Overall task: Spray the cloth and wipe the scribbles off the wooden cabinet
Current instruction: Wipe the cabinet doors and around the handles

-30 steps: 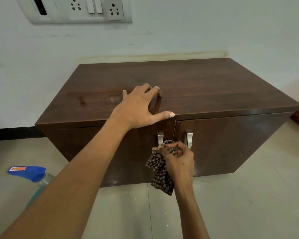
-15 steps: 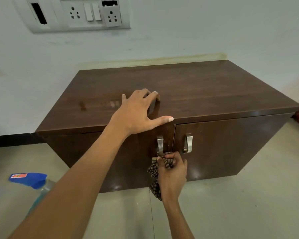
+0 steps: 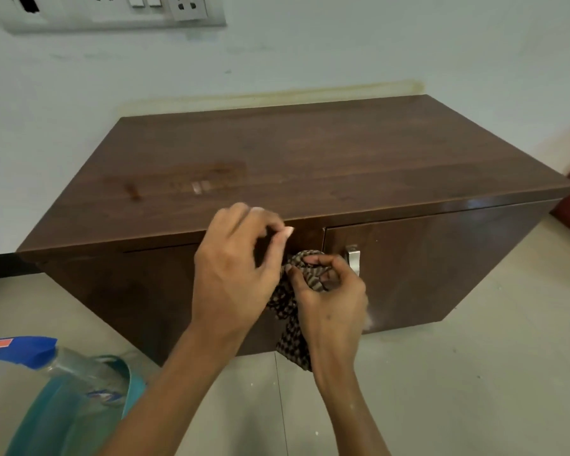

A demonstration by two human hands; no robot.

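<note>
the right hand [image 3: 329, 301] pinches a bunched checked cloth [image 3: 292, 311] against the wooden cabinet [image 3: 310, 159] front, just below its top's front edge, likely regathering it for wiping. the left hand [image 3: 234, 271] hovers beside it, grip loosely curled, empty. a spray bottle [image 3: 79, 370] waits on the floor [image 3: 474, 373], lower left.

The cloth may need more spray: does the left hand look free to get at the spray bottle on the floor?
Probably yes: the left hand holds nothing, and bare floor lies between it and the spray bottle to its lower left.
</note>
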